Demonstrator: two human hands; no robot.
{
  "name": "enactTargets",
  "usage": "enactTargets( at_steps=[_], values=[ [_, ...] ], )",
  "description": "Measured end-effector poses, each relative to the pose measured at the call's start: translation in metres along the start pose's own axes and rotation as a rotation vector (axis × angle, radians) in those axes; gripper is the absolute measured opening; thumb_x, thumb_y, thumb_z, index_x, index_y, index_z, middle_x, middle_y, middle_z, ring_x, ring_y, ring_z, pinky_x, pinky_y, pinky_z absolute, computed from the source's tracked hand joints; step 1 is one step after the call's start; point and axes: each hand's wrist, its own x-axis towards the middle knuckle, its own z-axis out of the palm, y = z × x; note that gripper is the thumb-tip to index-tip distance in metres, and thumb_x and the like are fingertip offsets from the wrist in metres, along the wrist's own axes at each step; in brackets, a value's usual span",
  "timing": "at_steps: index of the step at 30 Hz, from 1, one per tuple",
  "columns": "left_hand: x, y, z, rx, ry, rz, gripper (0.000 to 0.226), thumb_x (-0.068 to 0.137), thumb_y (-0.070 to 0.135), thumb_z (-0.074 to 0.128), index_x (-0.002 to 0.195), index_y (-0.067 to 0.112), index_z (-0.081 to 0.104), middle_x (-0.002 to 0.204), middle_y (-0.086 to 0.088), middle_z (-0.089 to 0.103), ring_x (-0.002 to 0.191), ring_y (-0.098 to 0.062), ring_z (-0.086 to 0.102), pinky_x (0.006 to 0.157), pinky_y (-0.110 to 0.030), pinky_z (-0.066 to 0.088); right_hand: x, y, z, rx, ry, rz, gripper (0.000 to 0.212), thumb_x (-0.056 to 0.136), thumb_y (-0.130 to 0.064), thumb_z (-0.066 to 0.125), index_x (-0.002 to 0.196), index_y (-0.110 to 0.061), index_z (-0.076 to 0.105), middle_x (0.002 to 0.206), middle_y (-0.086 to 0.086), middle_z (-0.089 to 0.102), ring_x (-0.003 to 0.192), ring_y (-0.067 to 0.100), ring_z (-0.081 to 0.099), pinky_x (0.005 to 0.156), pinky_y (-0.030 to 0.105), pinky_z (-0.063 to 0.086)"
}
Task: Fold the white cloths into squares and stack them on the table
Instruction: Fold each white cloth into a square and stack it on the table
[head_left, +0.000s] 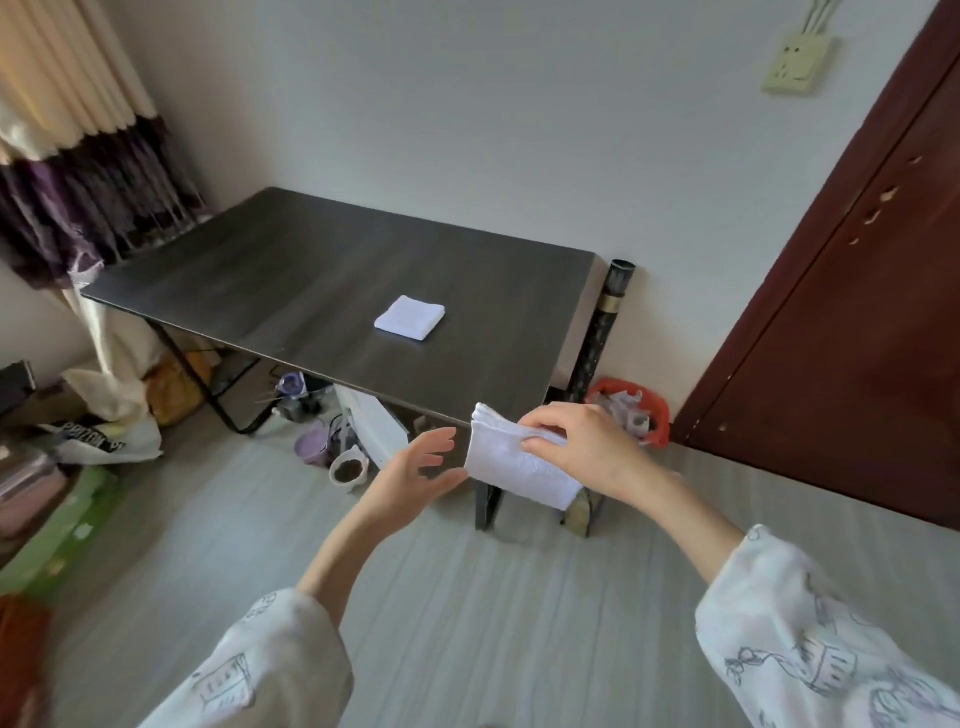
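A folded white cloth (410, 318) lies flat as a square on the dark wooden table (291, 291), right of its middle. In the air just in front of the table's near right corner, my right hand (582, 441) grips a second folded white cloth (511, 465) by its right side, fingers curled over its top. My left hand (415, 473) hovers open just left of that cloth, fingers spread and its thumb close to the cloth's lower left edge.
The table stands against a white wall. Under it are a purple pot (311, 448), a bowl (349, 470) and a white box (371, 421). A red bin (631, 415) and a dark tube (602, 332) stand at its right. A brown door (852, 322) is further right. Bags (104, 441) are piled at left.
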Motion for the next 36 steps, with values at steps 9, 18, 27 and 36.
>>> enactTargets(
  at_steps=[9,18,27,36],
  values=[
    [0.187,-0.021,-0.057,-0.077,-0.142,0.058,0.016,0.087,0.015,0.062,0.096,0.028,0.062,0.097,0.01,0.068,0.09,-0.002,0.065,0.08,-0.017,0.05,0.185,0.037,-0.002,0.04,-0.025,0.091,0.022,0.091,-0.025,0.055,0.109,-0.019,0.065,0.107,-0.01,0.064,0.096,0.004,0.055,0.073,0.004,0.036],
    [0.392,-0.084,-0.063,-0.119,-0.248,-0.16,0.009,0.09,0.018,0.058,0.098,0.014,0.06,0.094,-0.004,0.067,0.088,-0.019,0.066,0.073,-0.026,0.057,0.378,0.12,0.046,0.106,-0.071,0.46,0.024,0.093,-0.029,0.051,0.115,-0.022,0.061,0.113,-0.003,0.063,0.098,0.011,0.058,0.077,0.017,0.046],
    [0.49,-0.128,-0.041,-0.025,-0.368,-0.377,0.021,0.092,0.019,0.054,0.11,0.01,0.058,0.093,0.001,0.061,0.086,-0.017,0.063,0.07,-0.024,0.054,0.473,0.192,0.076,0.047,-0.219,0.654,0.025,0.094,-0.026,0.051,0.116,-0.02,0.059,0.111,0.002,0.063,0.091,0.012,0.058,0.077,0.021,0.046],
    [0.525,-0.141,-0.025,0.216,-0.382,-0.385,0.025,0.092,0.022,0.054,0.113,0.012,0.06,0.105,-0.003,0.065,0.086,-0.013,0.057,0.077,-0.025,0.05,0.498,0.229,0.091,-0.033,-0.317,0.737,0.029,0.094,-0.026,0.05,0.123,-0.021,0.055,0.118,0.0,0.061,0.099,0.014,0.059,0.081,0.024,0.048]
  ],
)
